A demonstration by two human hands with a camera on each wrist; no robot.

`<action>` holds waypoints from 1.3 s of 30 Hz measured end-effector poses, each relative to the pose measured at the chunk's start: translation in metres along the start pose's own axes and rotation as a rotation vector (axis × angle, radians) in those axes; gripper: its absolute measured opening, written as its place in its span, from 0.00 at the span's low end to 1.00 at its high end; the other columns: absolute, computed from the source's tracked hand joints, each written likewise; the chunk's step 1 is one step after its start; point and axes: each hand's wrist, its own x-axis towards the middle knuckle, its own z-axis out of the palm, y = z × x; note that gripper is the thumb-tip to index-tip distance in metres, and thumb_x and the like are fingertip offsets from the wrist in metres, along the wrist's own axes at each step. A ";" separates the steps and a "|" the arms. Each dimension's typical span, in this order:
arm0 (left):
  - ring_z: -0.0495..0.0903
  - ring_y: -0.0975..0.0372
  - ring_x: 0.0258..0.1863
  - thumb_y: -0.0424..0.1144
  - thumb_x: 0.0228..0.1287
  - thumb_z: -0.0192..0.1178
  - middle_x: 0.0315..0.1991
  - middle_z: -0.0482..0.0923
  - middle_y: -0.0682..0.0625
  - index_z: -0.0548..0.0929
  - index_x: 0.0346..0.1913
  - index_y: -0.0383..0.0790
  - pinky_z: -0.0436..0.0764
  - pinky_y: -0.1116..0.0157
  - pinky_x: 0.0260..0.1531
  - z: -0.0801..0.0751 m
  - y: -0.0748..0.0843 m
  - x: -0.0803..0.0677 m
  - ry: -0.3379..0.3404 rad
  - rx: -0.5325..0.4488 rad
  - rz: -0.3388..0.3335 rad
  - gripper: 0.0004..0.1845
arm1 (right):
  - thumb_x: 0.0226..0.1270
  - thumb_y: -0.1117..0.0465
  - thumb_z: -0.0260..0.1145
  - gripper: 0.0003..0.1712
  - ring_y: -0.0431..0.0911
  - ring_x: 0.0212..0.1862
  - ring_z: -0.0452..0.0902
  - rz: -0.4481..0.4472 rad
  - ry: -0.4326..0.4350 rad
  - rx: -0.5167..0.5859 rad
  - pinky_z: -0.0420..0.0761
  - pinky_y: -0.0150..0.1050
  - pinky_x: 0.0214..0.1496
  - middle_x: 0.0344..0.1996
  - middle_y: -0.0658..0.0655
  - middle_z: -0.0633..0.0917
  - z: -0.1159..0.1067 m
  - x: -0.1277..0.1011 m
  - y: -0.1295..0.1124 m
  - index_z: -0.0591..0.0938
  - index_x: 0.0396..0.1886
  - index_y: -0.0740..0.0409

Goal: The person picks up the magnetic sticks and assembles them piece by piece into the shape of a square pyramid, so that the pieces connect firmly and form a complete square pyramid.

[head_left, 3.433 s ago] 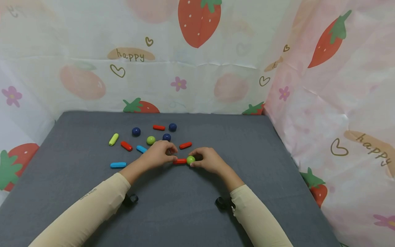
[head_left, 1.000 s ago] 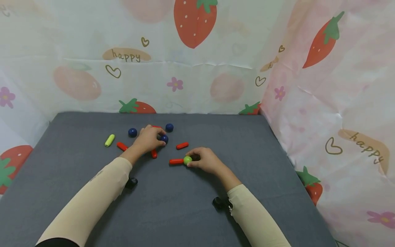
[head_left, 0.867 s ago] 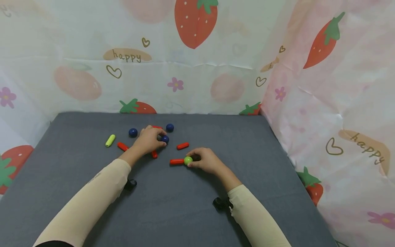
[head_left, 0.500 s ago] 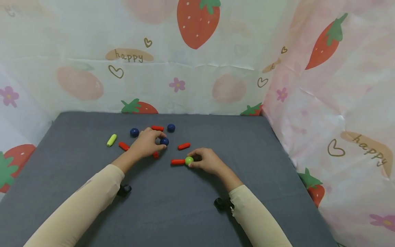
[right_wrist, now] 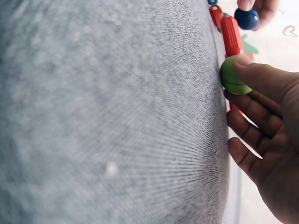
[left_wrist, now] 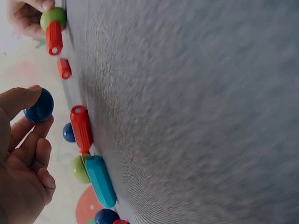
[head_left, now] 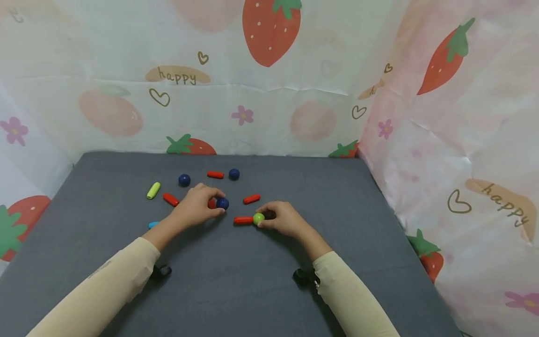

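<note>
My left hand (head_left: 195, 206) pinches a dark blue ball (head_left: 222, 203) between thumb and fingers; in the left wrist view the ball (left_wrist: 41, 106) is held up off the grey cloth. To its right, my right hand (head_left: 286, 219) pinches a green ball (head_left: 258, 218) by thumb and forefinger. A red stick (head_left: 243, 220) is joined end-on to that green ball and points toward the left hand. Behind the left fingers a red piece (head_left: 211, 203) is partly covered. The left wrist view also shows a blue stick (left_wrist: 100, 181) and a second green ball (left_wrist: 80, 169), both hidden or mostly hidden by the arm from the head.
Farther back on the grey table (head_left: 337, 210) lie two dark blue balls (head_left: 184, 180), a red stick (head_left: 215, 174) and a yellow-green stick (head_left: 153, 190). Another red stick (head_left: 251, 199) lies behind the right hand. A light blue stick (head_left: 153, 224) shows beside the left forearm.
My left hand left the red stick, took a dark blue ball from farther back, and has brought it nearer. My right hand keeps the green ball with the red stick in place.
</note>
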 end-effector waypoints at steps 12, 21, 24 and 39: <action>0.73 0.56 0.44 0.46 0.62 0.74 0.42 0.82 0.51 0.87 0.53 0.45 0.76 0.55 0.45 0.008 0.007 -0.019 -0.057 -0.012 -0.014 0.19 | 0.64 0.53 0.77 0.18 0.41 0.50 0.82 -0.003 -0.001 0.018 0.80 0.43 0.57 0.48 0.47 0.87 0.002 0.000 0.002 0.88 0.53 0.49; 0.75 0.58 0.46 0.47 0.61 0.75 0.44 0.85 0.53 0.87 0.50 0.46 0.78 0.56 0.47 0.018 0.011 -0.017 -0.099 -0.021 -0.011 0.17 | 0.64 0.54 0.77 0.19 0.41 0.51 0.81 0.006 0.003 0.017 0.80 0.43 0.57 0.50 0.48 0.87 0.002 -0.001 0.001 0.88 0.54 0.49; 0.74 0.58 0.47 0.46 0.60 0.76 0.45 0.85 0.53 0.87 0.50 0.45 0.78 0.56 0.48 0.020 0.014 -0.015 -0.108 -0.021 -0.015 0.18 | 0.64 0.54 0.77 0.19 0.41 0.51 0.81 0.014 0.005 0.018 0.80 0.43 0.57 0.49 0.48 0.87 0.002 0.000 0.000 0.88 0.54 0.49; 0.73 0.58 0.45 0.45 0.60 0.76 0.44 0.85 0.54 0.87 0.49 0.46 0.76 0.55 0.48 0.022 0.016 -0.013 -0.131 -0.022 -0.021 0.16 | 0.64 0.54 0.77 0.19 0.42 0.51 0.81 -0.009 -0.021 -0.003 0.80 0.44 0.58 0.49 0.48 0.87 -0.001 -0.001 0.001 0.87 0.53 0.49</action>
